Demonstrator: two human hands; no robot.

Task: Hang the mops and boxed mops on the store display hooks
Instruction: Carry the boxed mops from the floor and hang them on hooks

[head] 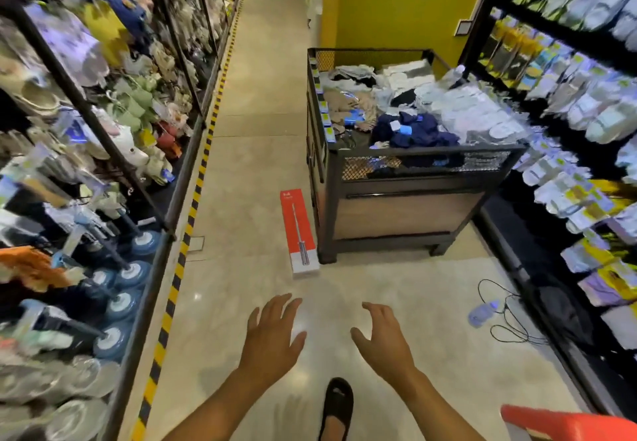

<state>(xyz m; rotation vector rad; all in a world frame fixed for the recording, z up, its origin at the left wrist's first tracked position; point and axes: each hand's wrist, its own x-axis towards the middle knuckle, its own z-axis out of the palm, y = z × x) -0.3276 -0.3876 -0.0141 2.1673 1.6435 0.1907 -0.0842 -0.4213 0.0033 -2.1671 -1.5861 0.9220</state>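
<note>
Left hand [272, 334] and right hand [382, 340] empty — boxed mop [299, 232] floored.

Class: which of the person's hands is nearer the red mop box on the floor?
Left. The left hand hovers short of the red mop box, nearly in line with it; the right hand is farther off to its right.

The boxed mop [298, 232] lies on the floor [248, 165] just left of the bin [396, 206] — hung mops [120, 302] on the left rack [151, 268].
</note>
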